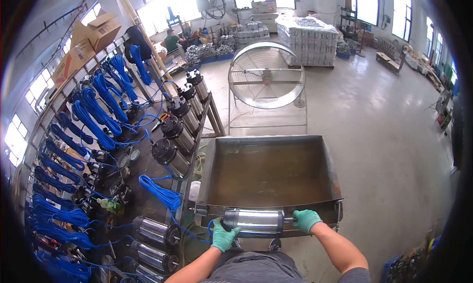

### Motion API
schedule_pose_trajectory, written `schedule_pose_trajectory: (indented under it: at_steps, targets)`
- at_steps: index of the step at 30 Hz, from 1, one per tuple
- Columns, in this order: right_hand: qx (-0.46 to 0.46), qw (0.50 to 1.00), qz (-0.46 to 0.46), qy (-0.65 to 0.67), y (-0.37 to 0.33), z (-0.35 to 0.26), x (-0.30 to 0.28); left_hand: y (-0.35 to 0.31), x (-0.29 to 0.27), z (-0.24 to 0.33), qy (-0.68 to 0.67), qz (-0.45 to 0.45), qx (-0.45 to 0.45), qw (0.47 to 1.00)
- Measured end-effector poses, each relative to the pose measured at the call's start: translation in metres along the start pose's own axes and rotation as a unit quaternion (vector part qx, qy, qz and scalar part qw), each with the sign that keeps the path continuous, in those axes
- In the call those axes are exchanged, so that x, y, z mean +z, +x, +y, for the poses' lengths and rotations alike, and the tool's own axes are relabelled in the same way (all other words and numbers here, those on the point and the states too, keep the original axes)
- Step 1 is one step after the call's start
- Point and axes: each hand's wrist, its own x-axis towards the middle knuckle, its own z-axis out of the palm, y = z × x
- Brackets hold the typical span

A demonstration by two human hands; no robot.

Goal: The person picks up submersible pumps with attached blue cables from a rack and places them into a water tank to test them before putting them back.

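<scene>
A shiny steel cylindrical motor [257,221] with dark end caps lies level across the front of me, just above the near rim of a metal water tank [327,160]. My left hand [224,236], in a green glove, is closed on its left end from below, where a blue cable leads away. Gloved the same way, my right hand [306,221] is closed around the thin shaft sticking out of the right end. Brownish water stands in the tank. A coiled blue cable [160,192] lies on the dark workbench [143,177] to my left.
Several steel motors [170,157] stand along the bench's right edge, and more [156,231] lie at its near end. Blue cable coils [93,110] hang from a rack. A large floor fan [266,76] is beyond the tank. Farther back are a wrapped pallet stack [308,41] and a seated person [172,41].
</scene>
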Motion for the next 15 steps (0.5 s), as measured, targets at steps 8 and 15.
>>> schedule_pose_trajectory:
  at_steps: [8,15]
  targets:
    - [-0.041,0.972,-0.18,0.147,0.037,0.025,-0.009,-0.002,0.002,-0.038,-0.008,0.013,-0.011,1.0]
    - [-0.007,0.972,-0.167,0.165,0.019,0.031,-0.024,-0.003,0.005,0.023,-0.053,-0.037,-0.029,0.997]
